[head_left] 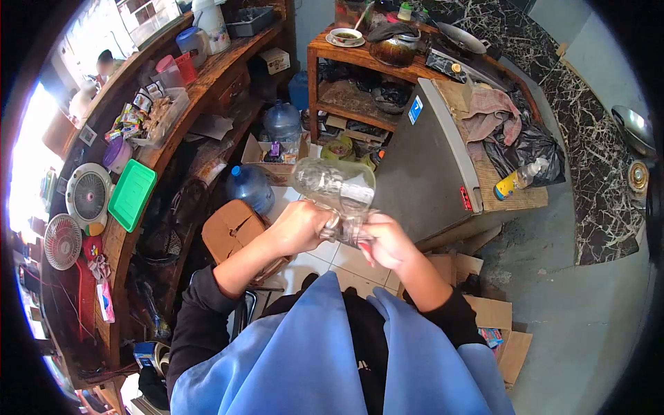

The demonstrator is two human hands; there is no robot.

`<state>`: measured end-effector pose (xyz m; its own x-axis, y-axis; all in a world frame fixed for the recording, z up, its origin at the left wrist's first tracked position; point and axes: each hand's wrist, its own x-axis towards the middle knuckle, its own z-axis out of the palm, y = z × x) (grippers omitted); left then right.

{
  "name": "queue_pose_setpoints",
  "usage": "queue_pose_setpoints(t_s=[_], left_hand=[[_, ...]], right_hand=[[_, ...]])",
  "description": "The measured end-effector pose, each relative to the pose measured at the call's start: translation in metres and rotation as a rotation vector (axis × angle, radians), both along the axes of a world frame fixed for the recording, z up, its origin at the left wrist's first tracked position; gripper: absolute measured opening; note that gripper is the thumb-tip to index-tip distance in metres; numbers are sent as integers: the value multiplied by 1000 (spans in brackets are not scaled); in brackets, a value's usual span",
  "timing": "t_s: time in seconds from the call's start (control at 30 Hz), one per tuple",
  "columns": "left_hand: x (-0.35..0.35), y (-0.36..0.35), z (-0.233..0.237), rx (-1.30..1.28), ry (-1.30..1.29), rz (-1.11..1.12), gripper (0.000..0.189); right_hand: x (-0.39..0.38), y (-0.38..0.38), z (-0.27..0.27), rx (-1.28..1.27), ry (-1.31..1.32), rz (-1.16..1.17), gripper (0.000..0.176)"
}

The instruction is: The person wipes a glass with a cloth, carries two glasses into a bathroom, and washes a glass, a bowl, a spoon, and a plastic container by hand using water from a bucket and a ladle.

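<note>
In front of my body I hold a cluster of clear glass mugs (325, 181), tilted with their wide ends away from me. My left hand (302, 225) is closed in a fist around the near end of the cluster. On the other side, my right hand (389, 240) has its fingers wrapped round the lower part of the glassware, close to the left hand. The transparent pieces overlap, and my fingers hide part of them.
A curved wooden counter on the left bears a green tray (133, 195) and fans (90, 196). A grey fridge (422, 162) stands ahead to the right. Blue water jugs (250, 189), a brown stool (234, 232) and cardboard boxes (490, 312) occupy the floor. A pot (394, 50) sits on the wooden shelf.
</note>
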<state>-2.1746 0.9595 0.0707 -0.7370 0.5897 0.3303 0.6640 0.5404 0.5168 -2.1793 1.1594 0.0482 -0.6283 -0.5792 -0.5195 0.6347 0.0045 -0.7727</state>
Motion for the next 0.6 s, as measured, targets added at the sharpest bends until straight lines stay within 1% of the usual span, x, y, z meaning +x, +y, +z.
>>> queue_pose_setpoints(t_s=[0.03, 0.07, 0.13, 0.17, 0.2, 0.27, 0.33, 0.37, 0.4, 0.47, 0.5, 0.57, 0.6], left_hand=[[0, -2, 5, -29, -34, 43, 15], [-1, -4, 4, -28, -32, 40, 15], [-2, -8, 2, 40, -132, 100, 20], [-1, -7, 8, 11, -135, 115, 23], [-2, -7, 9, 11, -135, 109, 23], [-4, -4, 11, -12, -157, 114, 23], [-6, 0, 14, 2, -171, 98, 24], [-7, 2, 15, 16, -187, 92, 25], [-7, 4, 16, 14, -185, 85, 25], [-8, 9, 18, 56, -201, 95, 28], [-9, 11, 19, 56, -192, 95, 28], [-10, 14, 21, 97, -159, 173, 30], [-13, 15, 20, 97, -157, 169, 30]], right_hand=[[6, 9, 5, -210, 7, -152, 26], [11, 17, 12, -419, 16, -304, 25], [21, 30, 41, -314, 109, -491, 24], [22, 44, 48, -243, 249, -450, 26], [23, 43, 53, -193, 418, -602, 29], [20, 56, 62, 40, 540, -466, 25], [11, 39, 56, 474, 1428, -378, 20], [15, 36, 57, 732, 1598, -213, 15], [6, 33, 46, 672, 1864, -14, 16], [1, 26, 38, 918, 1978, 168, 17], [4, 25, 35, 920, 1987, 163, 17], [20, 25, 30, 1164, 1697, 66, 20], [16, 28, 33, 1168, 1696, 62, 20]])
